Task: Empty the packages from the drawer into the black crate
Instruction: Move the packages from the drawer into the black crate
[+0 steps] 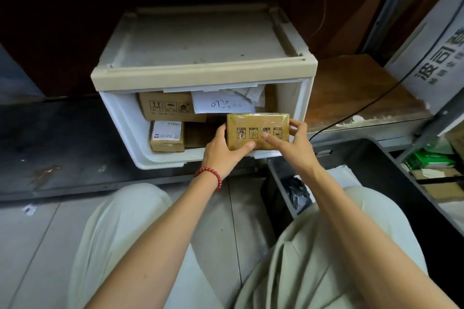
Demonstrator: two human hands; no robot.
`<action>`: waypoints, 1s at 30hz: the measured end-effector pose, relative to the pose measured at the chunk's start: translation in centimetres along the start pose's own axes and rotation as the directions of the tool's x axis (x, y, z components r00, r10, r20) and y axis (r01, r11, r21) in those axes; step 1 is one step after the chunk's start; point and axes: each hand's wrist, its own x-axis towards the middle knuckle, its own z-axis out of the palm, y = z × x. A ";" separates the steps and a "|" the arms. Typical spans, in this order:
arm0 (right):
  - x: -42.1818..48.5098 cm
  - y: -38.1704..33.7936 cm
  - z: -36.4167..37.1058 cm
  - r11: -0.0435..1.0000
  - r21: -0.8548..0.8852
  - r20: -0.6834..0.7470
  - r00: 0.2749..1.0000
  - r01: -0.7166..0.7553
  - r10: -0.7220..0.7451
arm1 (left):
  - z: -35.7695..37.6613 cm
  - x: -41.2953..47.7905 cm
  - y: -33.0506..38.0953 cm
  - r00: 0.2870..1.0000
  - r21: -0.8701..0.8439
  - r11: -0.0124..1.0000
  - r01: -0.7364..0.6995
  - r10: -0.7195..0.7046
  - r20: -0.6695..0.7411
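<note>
The white drawer [120, 123] stands pulled out from a beige drawer unit [200, 70]. Both hands hold a tape-wrapped brown package [258, 123] above the drawer's front right corner. My left hand [223, 150], with a red bead bracelet on its wrist, grips the package's left end and lower edge. My right hand [293, 143] grips its right end, thumb on the front. Inside the drawer lie a brown carton [165, 106], a small labelled box [167, 136] and a white envelope [221, 104]. The black crate [371, 158] sits on the floor to the right.
A black bag [297, 193] and something white lie in the crate. A large white carton [434, 57] leans on the wooden shelf [351, 90] at the right, with a black cable across it. My knees in pale trousers fill the foreground on the grey tiled floor.
</note>
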 end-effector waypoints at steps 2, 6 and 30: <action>-1.9 0.3 -0.1 0.999 0.045 0.002 1.000 -0.013 0.013 | -0.4 -1.7 -0.3 0.999 -0.041 0.999 0.007 -0.008 -0.036; -5.2 0.9 0.5 0.977 0.196 0.063 0.996 -0.082 0.071 | -1.9 -5.4 -1.4 0.995 -0.111 0.994 0.021 -0.031 -0.092; -7.6 2.4 4.6 0.986 0.044 0.380 0.916 -0.159 0.131 | -7.2 -12.5 -6.0 0.988 -0.220 0.976 -0.002 -0.032 -0.153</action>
